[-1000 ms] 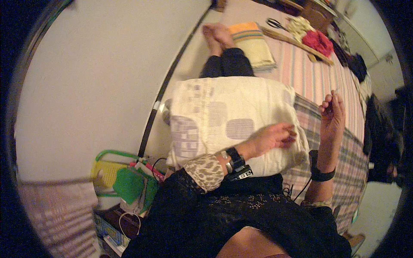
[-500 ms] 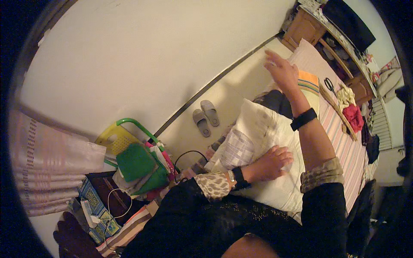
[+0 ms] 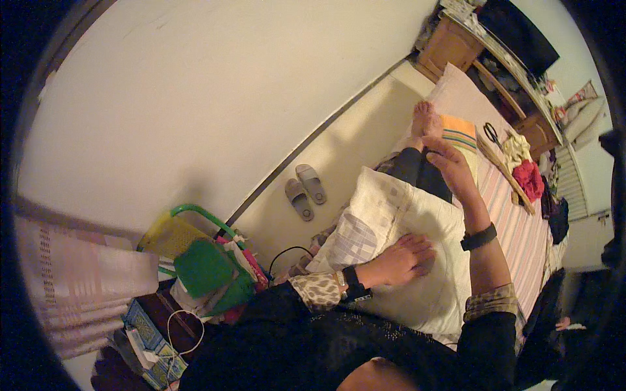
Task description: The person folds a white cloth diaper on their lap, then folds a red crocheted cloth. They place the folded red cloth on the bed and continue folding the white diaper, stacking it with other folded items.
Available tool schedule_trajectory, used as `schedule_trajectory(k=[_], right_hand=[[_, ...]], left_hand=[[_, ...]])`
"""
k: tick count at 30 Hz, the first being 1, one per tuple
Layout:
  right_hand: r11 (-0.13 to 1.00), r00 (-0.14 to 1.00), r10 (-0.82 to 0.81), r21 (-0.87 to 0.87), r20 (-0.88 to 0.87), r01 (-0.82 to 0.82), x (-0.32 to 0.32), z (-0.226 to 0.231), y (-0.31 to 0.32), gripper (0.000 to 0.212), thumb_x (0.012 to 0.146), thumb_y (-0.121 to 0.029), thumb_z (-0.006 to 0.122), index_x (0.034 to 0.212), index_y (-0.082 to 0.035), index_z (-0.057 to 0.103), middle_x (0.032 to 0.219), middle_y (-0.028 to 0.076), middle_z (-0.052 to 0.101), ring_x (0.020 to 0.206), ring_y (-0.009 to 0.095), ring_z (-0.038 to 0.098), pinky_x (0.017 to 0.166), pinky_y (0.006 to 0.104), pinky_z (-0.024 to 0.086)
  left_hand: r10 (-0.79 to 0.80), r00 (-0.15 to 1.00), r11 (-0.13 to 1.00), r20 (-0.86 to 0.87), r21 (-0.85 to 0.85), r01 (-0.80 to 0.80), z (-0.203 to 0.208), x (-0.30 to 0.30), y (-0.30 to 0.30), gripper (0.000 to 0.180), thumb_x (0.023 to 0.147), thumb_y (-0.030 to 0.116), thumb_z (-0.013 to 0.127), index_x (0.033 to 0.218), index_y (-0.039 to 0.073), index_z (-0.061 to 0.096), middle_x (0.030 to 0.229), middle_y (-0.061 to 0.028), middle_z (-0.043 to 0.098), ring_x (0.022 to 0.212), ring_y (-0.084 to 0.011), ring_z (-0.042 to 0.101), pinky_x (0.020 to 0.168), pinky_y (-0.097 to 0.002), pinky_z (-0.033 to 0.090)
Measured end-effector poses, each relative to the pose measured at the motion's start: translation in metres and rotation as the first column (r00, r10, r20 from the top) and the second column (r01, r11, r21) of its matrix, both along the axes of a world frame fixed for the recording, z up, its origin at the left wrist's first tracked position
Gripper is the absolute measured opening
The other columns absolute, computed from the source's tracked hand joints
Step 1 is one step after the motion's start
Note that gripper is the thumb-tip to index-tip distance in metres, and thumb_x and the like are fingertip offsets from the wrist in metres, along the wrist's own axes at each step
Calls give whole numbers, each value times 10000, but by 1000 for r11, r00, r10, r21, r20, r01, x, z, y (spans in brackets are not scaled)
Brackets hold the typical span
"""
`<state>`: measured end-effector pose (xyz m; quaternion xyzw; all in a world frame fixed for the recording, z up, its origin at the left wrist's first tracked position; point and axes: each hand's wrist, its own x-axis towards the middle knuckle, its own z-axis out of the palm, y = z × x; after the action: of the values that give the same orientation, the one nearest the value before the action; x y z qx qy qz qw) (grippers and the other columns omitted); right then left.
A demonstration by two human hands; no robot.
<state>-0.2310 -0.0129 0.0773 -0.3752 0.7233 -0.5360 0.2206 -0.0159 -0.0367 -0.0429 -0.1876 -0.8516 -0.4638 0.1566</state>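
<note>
Across my lap lies a white pillow (image 3: 430,306) with a grey plaid part at its left. My left hand (image 3: 405,260) rests palm down on it, fingers stretched out and holding nothing. Above the pillow's far right part, my right hand (image 3: 453,171) is raised with its fingers extended and nothing in them. Dark wristbands are on both wrists. Past the pillow, my legs in dark trousers (image 3: 407,166) stretch along the bed, the bare feet (image 3: 427,120) beside an orange, striped towel (image 3: 460,130).
The striped bed (image 3: 515,244) holds a wooden stick (image 3: 505,171), black scissors (image 3: 491,133) and red cloth (image 3: 529,179). Grey slippers (image 3: 305,190) are on the floor. At left stand a green-framed chair (image 3: 195,208) with green cloth and a box (image 3: 147,339) with a white cable. A wooden cabinet (image 3: 450,42) stands beyond.
My right hand has come down and nearer, from high above the bed toward the legs. My left hand stays on the pillow, slightly lower in view. The view has shifted a little.
</note>
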Motion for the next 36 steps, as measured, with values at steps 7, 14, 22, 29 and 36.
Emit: schedule_trajectory(k=[7,14,22,29,36], right_hand=[[959,957,55,283,-285,30,85,-6,131,493,942,-243,628,1391,-85,501,1384,111,540,1305,270,475,1090,369,366],[776,832,67,553,-550,304,135,-64,251,592,952,-412,537,1445,-100,436,1534,194,334,1436,364,268,1168,554,136],[855,847,-249,304,-469,419,99,-141,290,601,996,-393,454,1454,-11,383,1529,283,283,1446,414,218,1168,502,157],[840,855,-467,191,-225,509,87,-192,311,620,1029,-393,357,1477,34,313,1559,251,248,1447,380,241,1191,425,173],[734,714,-675,262,185,626,111,-198,352,599,985,-352,503,1433,33,401,1439,228,457,1338,326,429,1114,385,319]], left_hand=[[145,989,942,-32,-301,-148,6,-9,-3,535,875,297,600,1342,52,509,1430,-186,436,1375,-373,338,1155,-522,215],[248,968,888,28,-406,-215,5,-8,-33,540,952,383,531,1399,85,471,1495,-146,379,1403,-342,296,1156,-503,184],[303,946,911,114,-326,-253,-12,-5,-31,519,960,347,512,1417,107,465,1504,-118,388,1424,-284,292,1147,-488,192],[315,926,928,209,-270,-255,-79,-23,-59,526,937,267,543,1410,53,455,1484,-145,407,1419,-298,310,1142,-429,265],[139,759,870,636,288,-401,-76,22,-78,675,943,285,610,1495,59,292,1520,-127,344,1374,-260,371,1111,-389,338]])
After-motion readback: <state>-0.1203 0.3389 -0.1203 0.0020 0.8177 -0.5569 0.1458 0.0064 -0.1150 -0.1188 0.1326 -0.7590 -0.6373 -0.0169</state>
